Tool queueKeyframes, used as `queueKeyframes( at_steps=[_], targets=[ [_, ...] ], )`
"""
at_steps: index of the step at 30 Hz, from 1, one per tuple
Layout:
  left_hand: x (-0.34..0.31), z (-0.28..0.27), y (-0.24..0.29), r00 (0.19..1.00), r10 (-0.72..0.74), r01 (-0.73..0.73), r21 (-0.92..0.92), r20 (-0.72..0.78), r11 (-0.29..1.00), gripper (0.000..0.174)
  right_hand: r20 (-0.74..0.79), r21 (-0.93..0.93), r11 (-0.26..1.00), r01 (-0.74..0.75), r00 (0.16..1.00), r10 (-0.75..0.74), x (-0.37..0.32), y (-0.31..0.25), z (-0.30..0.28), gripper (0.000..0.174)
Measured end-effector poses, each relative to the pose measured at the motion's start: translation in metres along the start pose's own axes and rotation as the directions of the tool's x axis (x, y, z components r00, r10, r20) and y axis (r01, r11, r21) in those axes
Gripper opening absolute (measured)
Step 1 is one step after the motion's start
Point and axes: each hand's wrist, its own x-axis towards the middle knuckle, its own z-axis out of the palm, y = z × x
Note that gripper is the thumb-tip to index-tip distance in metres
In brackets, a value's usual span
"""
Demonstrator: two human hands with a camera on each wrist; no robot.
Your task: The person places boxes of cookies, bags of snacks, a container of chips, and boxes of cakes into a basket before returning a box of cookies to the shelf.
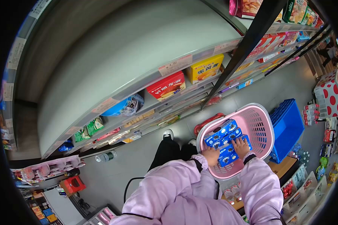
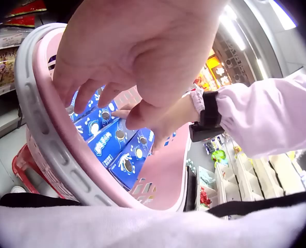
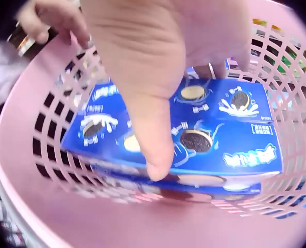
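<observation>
Several blue boxes of sandwich cookies (image 1: 225, 129) lie in a pink plastic basket (image 1: 264, 123) with slotted walls. My right hand (image 1: 241, 147) is down among them. In the right wrist view, its thumb (image 3: 155, 150) reaches over the near edge of a cookie box (image 3: 241, 139), while the other fingers go to the far side, partly hidden. At the basket's near left rim is my left hand (image 1: 211, 156). Its loosely bent fingers (image 2: 83, 95) hang over the boxes in the left wrist view, with nothing seen in their grasp. A grey handle (image 2: 28, 93) lies along the rim.
Beside the basket stands a blue crate (image 1: 289, 127); a red basket (image 1: 208, 122) is partly hidden behind it. Shelves with packaged snacks (image 1: 167, 86) run along the far side. A clear plastic bottle (image 1: 106, 156) lies on the floor. Displays of goods (image 1: 296, 187) line the right.
</observation>
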Motion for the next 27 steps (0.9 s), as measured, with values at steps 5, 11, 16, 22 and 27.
queueKeyframes(
  at_steps=[5, 11, 16, 22, 27],
  targets=[
    [0.019, -0.009, 0.002, 0.979, -0.205, 0.188, -0.309, -0.022, 0.932, 0.065, 0.056, 0.44, 0.878, -0.188, 0.982, 0.182, 0.029, 0.016, -0.056, 0.085],
    [0.072, 0.065, -0.043, 0.848, -0.518, 0.255, -0.773, -0.11, 0.581, 0.075, 0.022, 0.757, 0.598, -0.263, 0.925, 0.379, 0.09, 0.032, -0.023, 0.068],
    [0.089, 0.04, -0.025, 0.622, -0.783, 0.421, -0.838, -0.012, 0.347, 0.079, -0.026, 0.84, 0.475, -0.263, 0.855, 0.518, 0.121, 0.028, 0.03, 0.071],
    [0.097, 0.043, -0.031, 0.573, -0.818, 0.427, -0.872, 0.058, 0.238, 0.066, 0.097, 0.859, 0.355, -0.37, 0.796, 0.597, 0.109, 0.022, 0.017, 0.065],
    [0.086, 0.034, -0.024, 0.555, -0.83, 0.387, -0.897, 0.042, 0.213, 0.06, -0.008, 0.91, 0.337, -0.241, 0.803, 0.596, 0.093, 0.022, 0.031, 0.061]
  ],
)
